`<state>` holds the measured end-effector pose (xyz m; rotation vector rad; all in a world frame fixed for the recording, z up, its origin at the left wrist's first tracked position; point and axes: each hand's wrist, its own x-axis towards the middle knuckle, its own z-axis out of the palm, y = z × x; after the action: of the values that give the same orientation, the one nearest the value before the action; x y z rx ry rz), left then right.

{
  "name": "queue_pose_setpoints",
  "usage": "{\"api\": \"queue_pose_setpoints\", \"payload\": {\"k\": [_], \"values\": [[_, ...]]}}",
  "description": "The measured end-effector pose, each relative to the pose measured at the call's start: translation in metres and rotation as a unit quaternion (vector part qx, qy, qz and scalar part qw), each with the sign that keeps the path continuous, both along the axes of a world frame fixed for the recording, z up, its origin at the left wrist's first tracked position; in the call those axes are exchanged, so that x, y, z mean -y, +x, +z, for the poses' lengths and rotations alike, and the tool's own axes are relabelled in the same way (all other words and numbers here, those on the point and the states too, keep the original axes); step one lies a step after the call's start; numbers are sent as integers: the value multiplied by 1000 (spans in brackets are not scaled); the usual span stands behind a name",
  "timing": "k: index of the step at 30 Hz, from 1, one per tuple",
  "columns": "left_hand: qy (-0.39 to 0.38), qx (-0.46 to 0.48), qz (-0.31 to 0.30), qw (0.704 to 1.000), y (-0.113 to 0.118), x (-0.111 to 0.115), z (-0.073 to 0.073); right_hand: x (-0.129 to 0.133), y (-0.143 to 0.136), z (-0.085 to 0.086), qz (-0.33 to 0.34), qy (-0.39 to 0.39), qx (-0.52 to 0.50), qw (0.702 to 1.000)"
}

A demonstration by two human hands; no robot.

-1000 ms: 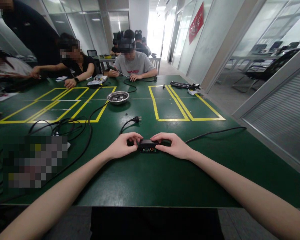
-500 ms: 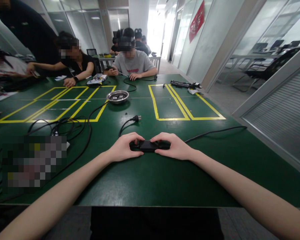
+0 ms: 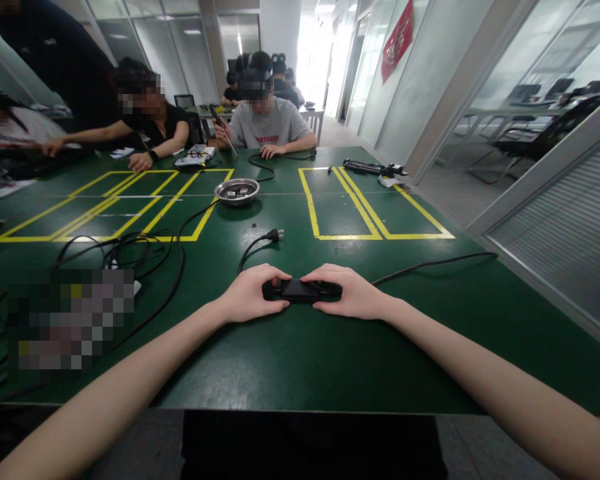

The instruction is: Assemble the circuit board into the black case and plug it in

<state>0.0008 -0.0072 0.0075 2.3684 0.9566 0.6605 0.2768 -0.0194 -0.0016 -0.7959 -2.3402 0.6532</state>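
Observation:
A black power adapter (image 3: 299, 291) lies near the front of the green table, its long side running left to right. My left hand (image 3: 257, 292) grips the left end, thumb on the near side and fingers on the far side. On the right end my right hand (image 3: 347, 292) is closed in the same way. Both palms hide the ends of the adapter. Beyond the left hand, a black cord ends in a plug (image 3: 276, 235) on the table. Another black cord (image 3: 435, 265) runs off to the right from behind my right hand.
A steel bowl (image 3: 237, 200) with small metal parts stands ahead. Tangled black cables (image 3: 125, 257) and a blurred-out item (image 3: 73, 320) lie at left. Yellow tape (image 3: 350, 237) marks the table (image 3: 300, 373). Across it sits a person (image 3: 275, 123) holding a screwdriver; a black tripod-like item (image 3: 375, 167) lies far right.
My hands keep their hold on the adapter, with hardly any shift. Across the table, the person's screwdriver has been raised and tilted more upright. The view has moved very slightly.

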Motion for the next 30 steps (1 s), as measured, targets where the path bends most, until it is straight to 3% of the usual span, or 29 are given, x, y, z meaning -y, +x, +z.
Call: {"api": "queue_pose_setpoints", "payload": {"k": [19, 30], "values": [[-63, 14, 15, 998, 5, 7, 6, 2, -4, -3, -27, 51, 64, 996], [61, -66, 9, 996, 13, 7, -2, 4, -7, -3, -32, 71, 88, 993]]}}
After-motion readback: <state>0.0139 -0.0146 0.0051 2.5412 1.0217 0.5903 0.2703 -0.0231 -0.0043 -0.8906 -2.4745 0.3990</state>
